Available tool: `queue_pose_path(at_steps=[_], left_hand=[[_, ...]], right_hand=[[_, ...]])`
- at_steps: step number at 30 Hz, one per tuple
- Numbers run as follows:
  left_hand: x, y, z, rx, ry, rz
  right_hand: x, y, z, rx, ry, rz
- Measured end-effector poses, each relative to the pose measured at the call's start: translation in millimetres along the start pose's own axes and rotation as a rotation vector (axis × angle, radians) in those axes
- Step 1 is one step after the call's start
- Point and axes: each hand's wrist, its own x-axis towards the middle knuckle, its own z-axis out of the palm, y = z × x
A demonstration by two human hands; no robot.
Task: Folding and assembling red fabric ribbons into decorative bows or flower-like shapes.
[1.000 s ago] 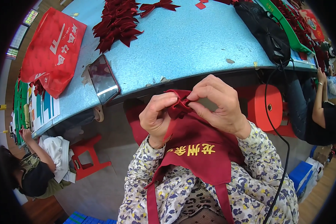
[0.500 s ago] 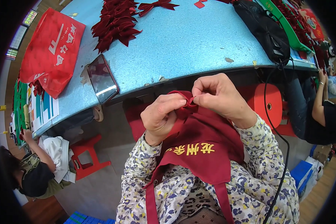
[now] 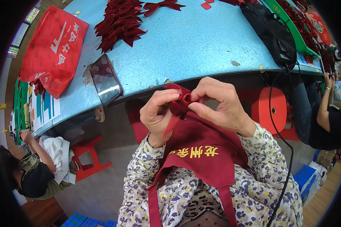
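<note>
Between my two hands is a dark red velvet ribbon (image 3: pixel 180 103), folded into loops, held above my lap just off the table's near edge. My left hand (image 3: pixel 158 115) grips its left side between thumb and fingers, and a ribbon tail hangs below those fingers. On the other side, my right hand (image 3: pixel 219 104) pinches a loop with thumb and forefinger. A dark red apron (image 3: pixel 204 132) with yellow lettering lies under both hands. Farther off on the table is an overlapping row of dark red bows (image 3: pixel 119 24), with a single bow (image 3: pixel 163 6) beside it.
A phone (image 3: pixel 105 81) lies near the edge of the blue table (image 3: pixel 178 45), by a red bag (image 3: pixel 57 49). A black bag (image 3: pixel 269 34) sits at right, its cable (image 3: pixel 280 132) hanging down beside my right arm. People work at both sides, near red stools (image 3: pixel 268 109).
The ribbon has turned and its loops now show more openly, with a tail visible below my left hand. Both hands have shifted slightly left, and my right thumb and forefinger have spread around a loop.
</note>
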Motion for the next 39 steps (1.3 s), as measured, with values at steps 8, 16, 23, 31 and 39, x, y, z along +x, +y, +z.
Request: queue_pose_path(at_steps=[8, 16, 23, 31, 39], left_hand=[[-3, 4, 6, 0.006, 0.080, -0.043], [-3, 3, 6, 0.182, 0.018, 0.052], [-1, 3, 4, 0.171, -0.034, 0.022], [8, 3, -7, -0.014, -0.161, -0.171], [10, 1, -11, 0.004, -0.176, -0.223]], right_hand=[[-8, 2, 7, -0.052, 0.063, -0.127], [-13, 2, 6, 0.391, 0.003, 0.418], [-12, 8, 13, 0.160, 0.047, 0.308], [-1, 23, 3, 0.909, -0.058, 0.743], [8, 16, 9, -0.641, 0.172, -0.318]])
